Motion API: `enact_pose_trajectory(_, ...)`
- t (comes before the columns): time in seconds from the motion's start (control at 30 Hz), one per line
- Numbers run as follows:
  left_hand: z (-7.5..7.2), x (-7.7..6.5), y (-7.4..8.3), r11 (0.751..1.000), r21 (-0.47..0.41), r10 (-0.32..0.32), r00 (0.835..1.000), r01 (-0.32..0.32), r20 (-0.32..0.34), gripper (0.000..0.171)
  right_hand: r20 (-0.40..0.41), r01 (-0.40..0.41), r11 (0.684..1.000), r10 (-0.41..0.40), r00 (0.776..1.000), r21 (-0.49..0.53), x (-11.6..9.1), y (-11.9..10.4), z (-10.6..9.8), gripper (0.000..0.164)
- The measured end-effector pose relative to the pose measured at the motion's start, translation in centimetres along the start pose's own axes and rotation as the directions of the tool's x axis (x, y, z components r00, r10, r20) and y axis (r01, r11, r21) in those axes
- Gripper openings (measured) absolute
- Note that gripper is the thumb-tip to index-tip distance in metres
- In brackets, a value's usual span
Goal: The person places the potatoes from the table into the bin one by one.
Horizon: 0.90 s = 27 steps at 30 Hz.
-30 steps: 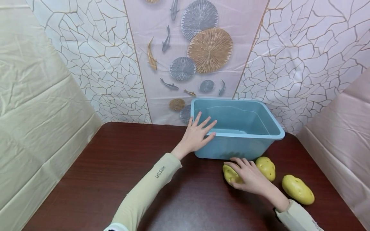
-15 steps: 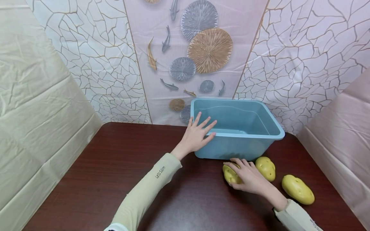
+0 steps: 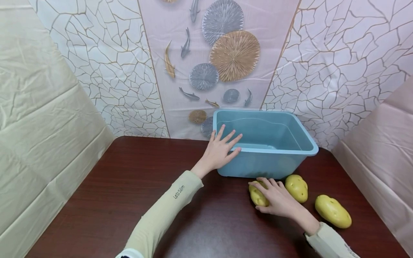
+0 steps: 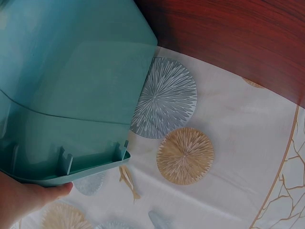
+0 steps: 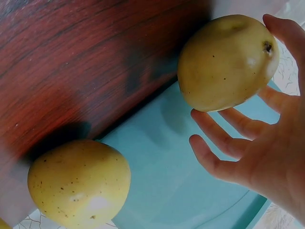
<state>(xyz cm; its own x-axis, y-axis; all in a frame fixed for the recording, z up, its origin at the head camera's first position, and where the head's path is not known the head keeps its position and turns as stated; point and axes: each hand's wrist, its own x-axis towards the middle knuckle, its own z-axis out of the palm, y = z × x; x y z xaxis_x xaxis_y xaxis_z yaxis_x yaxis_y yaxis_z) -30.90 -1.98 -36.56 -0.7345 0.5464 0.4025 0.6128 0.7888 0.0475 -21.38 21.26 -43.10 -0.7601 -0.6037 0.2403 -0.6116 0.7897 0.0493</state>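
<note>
My left hand (image 3: 217, 151) rests with spread, straight fingers on the left front rim of a light blue plastic tub (image 3: 271, 163). In the left wrist view, its thumb (image 4: 55, 192) lies against the tub's rim. In front of the tub, my right hand (image 3: 279, 197) holds a yellow potato (image 3: 257, 195) between thumb and fingertips; the right wrist view shows the same potato (image 5: 226, 64) with the thumb on one side and fingers on the other. A second potato (image 3: 296, 188) lies just right of that hand, and a third potato (image 3: 333, 212) farther right.
The tub stands at the back right of a dark red-brown wooden table (image 3: 129, 193). Behind it hangs a patterned cloth (image 3: 206, 53) with fish and round motifs. Pale cloths close off the left and right sides.
My right hand's fingers and thumb have shifted slightly on the potato, which shows a little more. The left hand, tub and other potatoes stay where they were.
</note>
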Motion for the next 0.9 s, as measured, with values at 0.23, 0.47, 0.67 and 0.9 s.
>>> enact_pose_trajectory(0.23, 0.04, 0.10, -0.01, 1.000, 0.013, -0.003, 1.000, 0.003, 0.007, 0.051, -0.006, 0.007, 1.000, -0.007, 1.000, -0.001, 0.04, 0.02, 0.30, 0.072)
enact_pose_trajectory(0.47, 0.02, 0.05, -0.02, 1.000, 0.004, 0.001, 1.000, -0.001, 0.008, 0.051, 0.011, 0.013, 0.999, -0.012, 1.000, -0.036, 0.00, -0.02, 0.58, 0.072)
enact_pose_trajectory(0.67, -0.07, -0.03, 0.02, 1.000, 0.002, -0.005, 1.000, 0.005, 0.014, 0.052, 0.005, 0.017, 0.999, -0.016, 1.000, -0.044, -0.03, -0.01, 0.68, 0.072)
enact_pose_trajectory(0.9, 0.06, -0.02, -0.01, 1.000, 0.006, 0.000, 1.000, 0.000, 0.007, 0.051, -0.001, 0.018, 0.999, -0.018, 1.000, -0.047, 0.00, -0.04, 0.89, 0.069)
